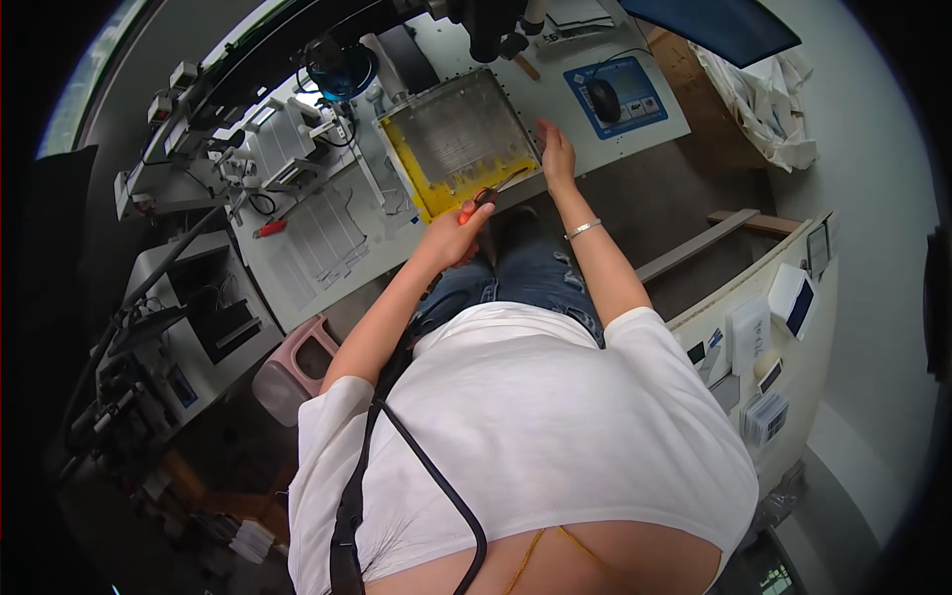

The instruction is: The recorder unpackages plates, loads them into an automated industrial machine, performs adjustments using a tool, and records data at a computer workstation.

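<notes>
Two hands (455, 239) (558, 159), one orange-handled tool (483, 196), one yellow-edged frame (415, 171), one mouse (602, 100), one stool (282, 375)

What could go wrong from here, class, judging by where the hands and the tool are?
1. The red-and-black-handled tool in the left hand points toward the right hand, so a slip might jab that hand.
2. The tool's thin shaft appears close to the yellow-edged panel and could scratch it.
3. The panel lies near the front edge of the table; a knock might push it over.
</notes>
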### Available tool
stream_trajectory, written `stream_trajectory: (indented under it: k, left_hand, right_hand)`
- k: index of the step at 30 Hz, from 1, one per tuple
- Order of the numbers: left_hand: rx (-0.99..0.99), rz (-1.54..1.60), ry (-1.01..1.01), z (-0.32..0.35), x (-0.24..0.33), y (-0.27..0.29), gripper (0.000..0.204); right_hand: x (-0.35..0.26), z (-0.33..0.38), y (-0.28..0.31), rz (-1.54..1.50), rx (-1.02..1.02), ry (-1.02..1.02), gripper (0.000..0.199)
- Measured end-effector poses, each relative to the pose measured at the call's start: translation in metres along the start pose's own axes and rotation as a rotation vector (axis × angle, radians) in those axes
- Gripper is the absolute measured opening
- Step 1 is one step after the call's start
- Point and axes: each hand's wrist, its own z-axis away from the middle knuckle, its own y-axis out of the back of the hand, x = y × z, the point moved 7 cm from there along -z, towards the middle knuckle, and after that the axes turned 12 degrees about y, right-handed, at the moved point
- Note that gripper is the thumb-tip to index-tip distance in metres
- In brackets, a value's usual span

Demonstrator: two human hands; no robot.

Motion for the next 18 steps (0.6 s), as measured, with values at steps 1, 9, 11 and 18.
stream_trajectory:
  k: [1, 9, 11, 18]
  left_hand:
    - [-0.019, 0.020, 0.026, -0.005, -0.002, -0.001, 0.063]
    - [-0.020, 0.035, 0.035, -0.013, 0.013, -0.002, 0.063]
    - [0.043, 0.049, 0.023, -0.017, 0.014, 0.000, 0.063]
    - [0.097, 0.123, 0.098, -0.031, 0.026, 0.013, 0.065]
  right_hand:
    - [0.009, -0.003, -0.010, -0.152, -0.012, -0.098, 0.044]
    - [0.029, -0.007, -0.023, -0.049, -0.201, -0.166, 0.044]
    - [0.020, -0.005, -0.024, 0.092, -0.236, -0.149, 0.044]
    - [-0.024, -0.006, -0.037, 0.404, -0.315, 0.058, 0.040]
